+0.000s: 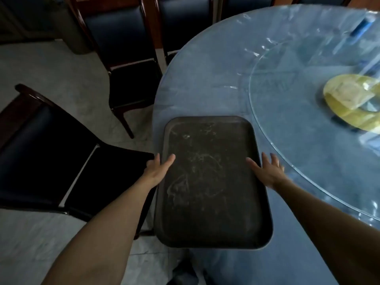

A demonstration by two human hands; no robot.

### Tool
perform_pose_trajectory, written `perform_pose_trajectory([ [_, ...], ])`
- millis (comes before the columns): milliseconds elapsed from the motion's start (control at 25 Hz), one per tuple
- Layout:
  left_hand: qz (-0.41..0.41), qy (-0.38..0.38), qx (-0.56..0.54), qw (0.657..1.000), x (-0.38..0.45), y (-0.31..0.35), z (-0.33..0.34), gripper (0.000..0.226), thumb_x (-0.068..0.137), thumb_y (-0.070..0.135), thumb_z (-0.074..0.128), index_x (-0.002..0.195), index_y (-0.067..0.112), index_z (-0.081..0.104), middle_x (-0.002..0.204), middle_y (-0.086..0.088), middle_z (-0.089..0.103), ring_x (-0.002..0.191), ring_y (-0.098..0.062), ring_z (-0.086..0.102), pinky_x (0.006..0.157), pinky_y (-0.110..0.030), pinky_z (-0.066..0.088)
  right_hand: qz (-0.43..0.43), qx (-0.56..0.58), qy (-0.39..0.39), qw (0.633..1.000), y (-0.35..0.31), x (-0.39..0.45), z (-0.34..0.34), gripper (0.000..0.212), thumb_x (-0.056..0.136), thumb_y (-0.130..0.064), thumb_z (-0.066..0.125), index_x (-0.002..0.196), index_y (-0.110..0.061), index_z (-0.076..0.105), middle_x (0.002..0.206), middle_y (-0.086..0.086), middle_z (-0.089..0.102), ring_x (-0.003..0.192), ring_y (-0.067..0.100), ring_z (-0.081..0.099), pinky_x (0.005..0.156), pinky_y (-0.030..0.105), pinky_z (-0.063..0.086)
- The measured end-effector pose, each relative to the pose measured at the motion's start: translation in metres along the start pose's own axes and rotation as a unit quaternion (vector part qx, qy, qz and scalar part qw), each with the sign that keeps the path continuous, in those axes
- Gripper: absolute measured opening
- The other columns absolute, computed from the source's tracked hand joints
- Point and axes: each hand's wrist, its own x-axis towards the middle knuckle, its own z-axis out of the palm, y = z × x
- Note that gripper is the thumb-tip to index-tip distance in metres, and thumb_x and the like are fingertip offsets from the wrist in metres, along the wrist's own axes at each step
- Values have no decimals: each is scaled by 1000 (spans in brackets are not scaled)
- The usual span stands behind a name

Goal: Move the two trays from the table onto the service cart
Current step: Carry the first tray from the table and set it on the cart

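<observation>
- A dark tray (211, 182) lies at the near edge of the round blue tabletop (216, 79), its near end overhanging that edge.
- The left hand (157, 168) is at the tray's left rim, thumb on top, fingers (152, 162) curled under the rim.
- The right hand (265, 171) is at the tray's right rim, fingers (273, 161) spread apart.
- A glass turntable (287, 99) sits right of the tray.
- A dark chair (51, 161) stands left of the tray.
</observation>
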Motion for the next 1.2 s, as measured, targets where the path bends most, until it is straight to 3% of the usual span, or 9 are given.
perform_pose_trajectory([
  [120,-56,-28,-70,996,4,10,-3,99,79,86,37,158,35,7,166,-5,12,145,-36,27,111,-60,31,26,97,-49,994,-4,16,1,92,84,-75,41,155,-25,14,161,13,12,143,42,21,115,56,22],
  [240,-89,-69,-85,990,3,19,-8,108,66,97,32,156,38,19,161,-4,28,140,-35,35,107,-64,34,72,205,-102,971,-9,25,2,91,79,-81,43,153,-34,18,156,10,25,136,41,35,103,64,36],
  [360,-118,-99,-116,981,7,28,-16,121,53,101,34,151,31,35,149,-11,45,133,-38,42,106,-67,34,105,243,-129,956,-13,35,-5,97,74,-86,41,153,-37,12,159,8,20,138,43,30,96,74,36],
  [600,-142,-168,-166,961,18,33,-30,113,46,104,38,135,37,51,142,-9,47,126,-39,44,100,-72,33,173,303,-202,915,-19,44,-22,112,63,-94,32,154,-28,21,162,9,17,143,43,19,100,78,25],
  [800,-154,-173,-187,955,26,28,-33,117,46,104,38,140,36,47,135,-9,51,125,-39,46,102,-74,30,184,355,-218,890,-14,50,-28,109,64,-95,26,151,-29,27,160,10,20,142,45,19,99,80,22],
  [960,-156,-164,-187,956,21,32,-32,104,48,103,37,126,36,54,128,-7,54,117,-36,49,102,-73,31,185,361,-223,887,-15,46,-34,114,60,-97,30,151,-29,27,159,11,22,141,46,21,96,81,23],
  [1200,-136,-172,-183,958,11,37,-46,103,52,102,36,127,34,52,132,-8,52,127,-39,45,101,-75,30,167,373,-214,887,-21,29,-43,115,54,-99,35,149,-35,29,157,11,25,139,47,23,87,82,29],
])
